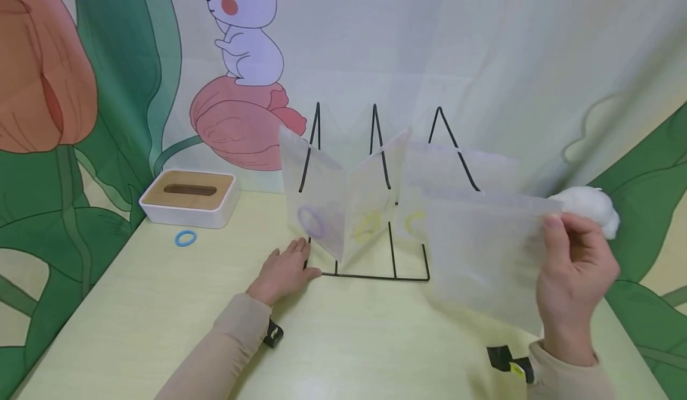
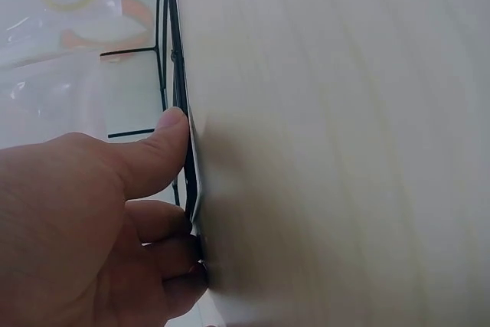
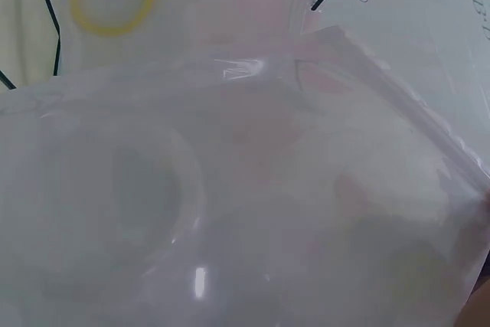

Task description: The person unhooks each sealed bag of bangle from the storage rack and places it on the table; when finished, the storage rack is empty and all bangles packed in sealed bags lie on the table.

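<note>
My left hand (image 1: pixel 284 272) grips the front left corner of a black wire rack (image 1: pixel 370 277), low on the table; thumb and bent fingers meet the wire in the left wrist view. My right hand (image 1: pixel 576 275) pinches a translucent plastic bag (image 1: pixel 483 245) by its upper right corner, in front of the rack's right side. A faint pale ring shows through this bag in the right wrist view. Two translucent panels form a V on the rack, the left one with a purple ring (image 1: pixel 311 221), the right with a yellow ring (image 1: pixel 368 223). Partly hidden behind the held bag hangs another bag (image 1: pixel 456 161).
At the back left stands a white tissue box (image 1: pixel 220 214) with a wooden top. A blue ring (image 1: pixel 185 238) lies in front of it. Behind my right hand is a fluffy white thing (image 1: pixel 587 206). A printed curtain (image 1: pixel 386 48) hangs behind the table.
</note>
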`<state>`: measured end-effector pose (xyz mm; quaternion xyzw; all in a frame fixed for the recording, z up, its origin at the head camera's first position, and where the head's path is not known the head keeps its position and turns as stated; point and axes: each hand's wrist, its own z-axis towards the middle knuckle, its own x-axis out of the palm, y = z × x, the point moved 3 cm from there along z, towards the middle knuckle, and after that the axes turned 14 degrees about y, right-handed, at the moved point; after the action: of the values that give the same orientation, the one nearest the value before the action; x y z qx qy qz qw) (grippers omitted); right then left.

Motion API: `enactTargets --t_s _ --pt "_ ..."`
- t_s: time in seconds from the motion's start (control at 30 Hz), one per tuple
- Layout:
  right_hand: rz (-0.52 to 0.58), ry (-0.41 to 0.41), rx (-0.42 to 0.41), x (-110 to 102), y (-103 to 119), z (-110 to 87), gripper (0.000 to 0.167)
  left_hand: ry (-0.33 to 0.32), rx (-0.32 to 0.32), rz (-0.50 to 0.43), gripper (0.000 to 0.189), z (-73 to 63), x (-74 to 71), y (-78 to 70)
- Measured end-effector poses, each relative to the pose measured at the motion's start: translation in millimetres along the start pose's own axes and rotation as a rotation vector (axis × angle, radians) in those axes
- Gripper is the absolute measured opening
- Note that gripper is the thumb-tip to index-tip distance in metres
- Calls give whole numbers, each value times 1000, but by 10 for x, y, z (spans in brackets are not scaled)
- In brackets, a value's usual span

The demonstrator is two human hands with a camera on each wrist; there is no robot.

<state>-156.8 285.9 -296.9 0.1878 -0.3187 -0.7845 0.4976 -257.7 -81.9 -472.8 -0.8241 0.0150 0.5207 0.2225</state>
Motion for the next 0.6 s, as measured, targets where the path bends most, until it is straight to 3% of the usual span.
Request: enactTargets --t_s 0.17,0.5,0.6 --pt "60 -44 -9 -84 38 -17 20 2 5 -4 74 -18 -9 -26" --pt "-74 -96 -6 -400 121 -101 12 0 9 0 74 -1 -7 -30" --pt "-203 -113 59 -511 154 -137 14 1 5 5 73 2 0 -22"
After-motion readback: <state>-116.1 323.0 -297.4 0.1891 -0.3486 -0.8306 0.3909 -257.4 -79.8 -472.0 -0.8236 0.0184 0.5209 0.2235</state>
